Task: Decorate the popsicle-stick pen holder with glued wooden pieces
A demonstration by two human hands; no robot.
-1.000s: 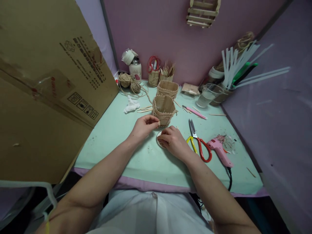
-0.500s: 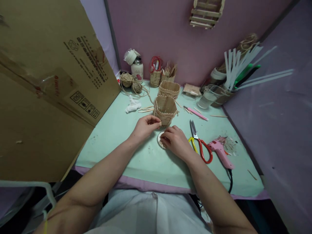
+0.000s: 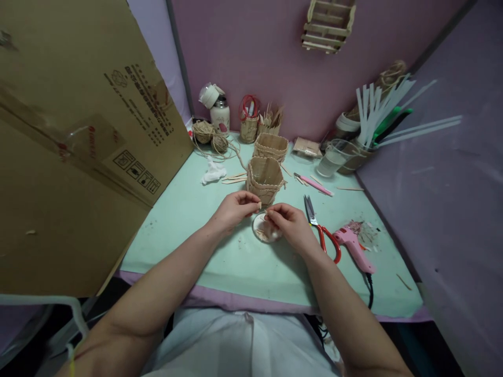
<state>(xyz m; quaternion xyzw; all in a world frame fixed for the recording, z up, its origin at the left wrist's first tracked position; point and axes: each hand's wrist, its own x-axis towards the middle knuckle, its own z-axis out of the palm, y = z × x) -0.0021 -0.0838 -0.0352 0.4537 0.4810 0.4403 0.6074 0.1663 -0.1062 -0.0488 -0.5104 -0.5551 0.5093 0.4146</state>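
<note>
My left hand (image 3: 238, 208) pinches a small pale piece (image 3: 259, 205), perhaps wood, between thumb and fingertips. Close beside it, my right hand (image 3: 290, 222) is closed in a pinch over a small round white dish (image 3: 261, 233); a tiny pale bit seems to show at its fingertips, too small to name. Light brown scraps lie in the dish, which the right hand partly covers. Just beyond both hands stands a small woven basket (image 3: 265, 183) with a braided rim, and a second woven basket (image 3: 271, 146) is right behind it.
Red-handled scissors (image 3: 322, 230) and a pink glue gun (image 3: 356, 248) lie at right. Farther back are a pink pen-like tool (image 3: 314, 184), a plastic cup (image 3: 332, 162), twine balls (image 3: 204, 132) and a bottle (image 3: 220, 115). A large cardboard box (image 3: 90, 157) stands at left.
My right hand has lifted out of the dish and come up towards my left fingertips, uncovering more of the dish. My left hand keeps its pinch and has shifted little.
</note>
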